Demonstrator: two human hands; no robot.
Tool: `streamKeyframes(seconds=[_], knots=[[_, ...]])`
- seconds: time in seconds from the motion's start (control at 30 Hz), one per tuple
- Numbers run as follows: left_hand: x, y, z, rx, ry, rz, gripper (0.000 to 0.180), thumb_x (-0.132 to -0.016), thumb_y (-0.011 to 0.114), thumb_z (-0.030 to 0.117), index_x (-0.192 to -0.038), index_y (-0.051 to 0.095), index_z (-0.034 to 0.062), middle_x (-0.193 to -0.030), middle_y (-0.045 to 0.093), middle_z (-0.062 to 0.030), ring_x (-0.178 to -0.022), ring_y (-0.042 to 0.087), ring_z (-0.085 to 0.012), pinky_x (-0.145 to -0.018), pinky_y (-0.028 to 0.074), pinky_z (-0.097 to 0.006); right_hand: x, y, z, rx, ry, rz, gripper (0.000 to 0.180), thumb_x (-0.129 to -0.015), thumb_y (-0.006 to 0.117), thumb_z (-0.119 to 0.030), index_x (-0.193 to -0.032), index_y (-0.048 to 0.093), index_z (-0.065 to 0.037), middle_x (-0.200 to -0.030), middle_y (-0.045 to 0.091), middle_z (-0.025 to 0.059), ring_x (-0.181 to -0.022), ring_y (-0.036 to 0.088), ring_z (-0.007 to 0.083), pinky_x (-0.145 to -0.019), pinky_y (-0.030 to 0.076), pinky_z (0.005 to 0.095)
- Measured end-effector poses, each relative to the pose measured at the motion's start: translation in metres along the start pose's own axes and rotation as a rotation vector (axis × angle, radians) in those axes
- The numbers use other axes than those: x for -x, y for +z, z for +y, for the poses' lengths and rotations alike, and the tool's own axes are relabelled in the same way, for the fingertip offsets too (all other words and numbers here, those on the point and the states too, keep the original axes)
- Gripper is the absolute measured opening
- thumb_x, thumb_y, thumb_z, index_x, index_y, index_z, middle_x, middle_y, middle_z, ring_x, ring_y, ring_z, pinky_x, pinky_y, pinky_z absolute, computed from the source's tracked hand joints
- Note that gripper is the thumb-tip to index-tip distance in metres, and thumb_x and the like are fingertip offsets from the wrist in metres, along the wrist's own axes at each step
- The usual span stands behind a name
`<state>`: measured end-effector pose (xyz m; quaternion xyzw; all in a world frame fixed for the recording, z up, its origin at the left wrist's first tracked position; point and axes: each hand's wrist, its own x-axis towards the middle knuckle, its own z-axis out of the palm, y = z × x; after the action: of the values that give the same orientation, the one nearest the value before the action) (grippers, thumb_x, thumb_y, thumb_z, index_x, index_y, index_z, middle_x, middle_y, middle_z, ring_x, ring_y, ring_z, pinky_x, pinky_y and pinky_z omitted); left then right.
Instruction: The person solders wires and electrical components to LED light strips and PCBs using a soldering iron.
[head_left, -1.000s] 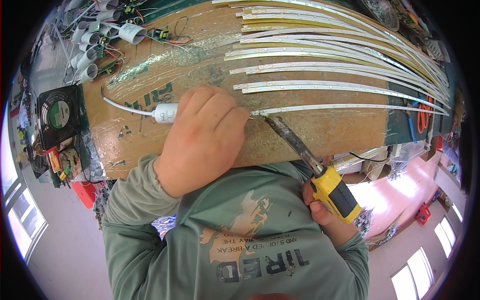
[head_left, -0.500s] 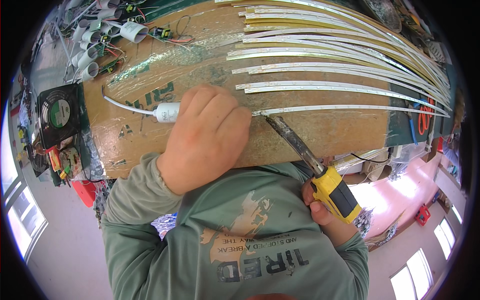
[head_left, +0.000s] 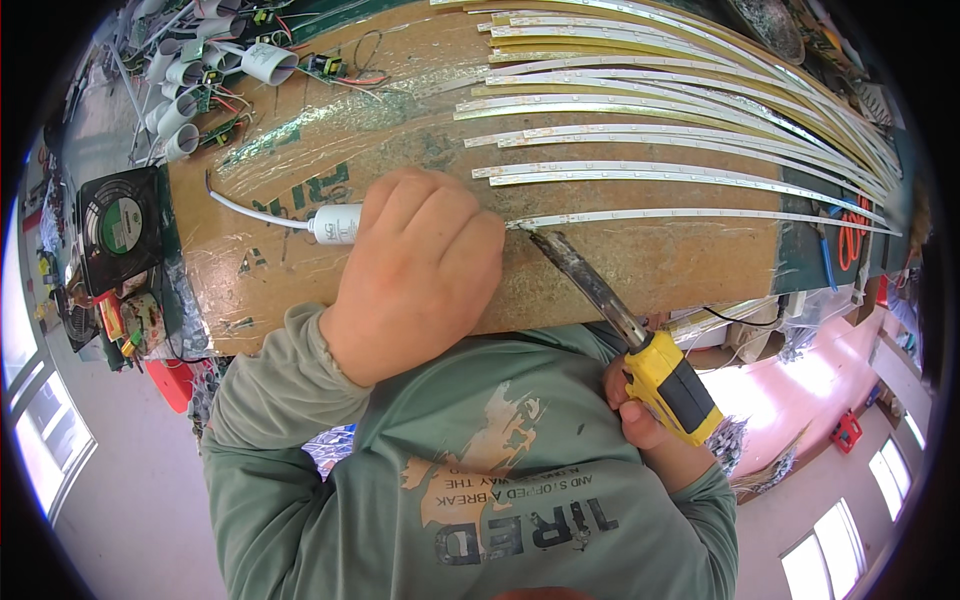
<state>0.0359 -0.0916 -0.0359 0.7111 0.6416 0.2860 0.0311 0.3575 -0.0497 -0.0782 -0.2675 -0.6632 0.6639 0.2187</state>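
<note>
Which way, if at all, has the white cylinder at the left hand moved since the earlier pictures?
No, not visibly in any direction: the white cylinder at the left hand keeps its place just below the dark marks on the brown sheet.

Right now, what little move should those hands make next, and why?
Perhaps lift the soldering iron slightly away, with the left hand held still. The right hand holds the iron with its dark tip at the left end of the nearest white strip, close to the bare left hand curled over the white cylinder. That tip may be hot.
</note>
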Motion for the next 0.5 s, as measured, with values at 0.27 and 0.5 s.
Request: streamKeyframes(seconds=[0.27, 0.5], knots=[[-0.0015, 0.0007, 0.0014, -0.021, 0.001, -0.033, 0.025, -0.068, 0.074, -0.001, -0.091, 0.065, 0.0025, -0.089, 0.058, -0.0102, -0.086, 0.06, -0.0311, -0.077, 0.048, -0.042, -0.0018, -0.0032, 0.0032, 0.067, 0.026, -0.076, 0.023, -0.092, 0.072, -0.022, -0.077, 0.06, -0.007, -0.07, 0.057, 0.0068, -0.061, 0.057, 0.0273, -0.054, 0.044, 0.037], [-0.005, -0.0018, 0.0024, -0.017, -0.012, -0.041, 0.024, -0.067, 0.073, -0.002, -0.089, 0.064, 0.0033, -0.086, 0.056, -0.0092, -0.085, 0.059, -0.03, -0.074, 0.047, -0.04, -0.0025, 0.001, -0.0037, -0.075, 0.052, 0.035, 0.025, -0.091, 0.074, -0.024, -0.08, 0.061, -0.006, -0.072, 0.059, 0.0058, -0.062, 0.057, 0.0216, -0.054, 0.043, 0.0337]])
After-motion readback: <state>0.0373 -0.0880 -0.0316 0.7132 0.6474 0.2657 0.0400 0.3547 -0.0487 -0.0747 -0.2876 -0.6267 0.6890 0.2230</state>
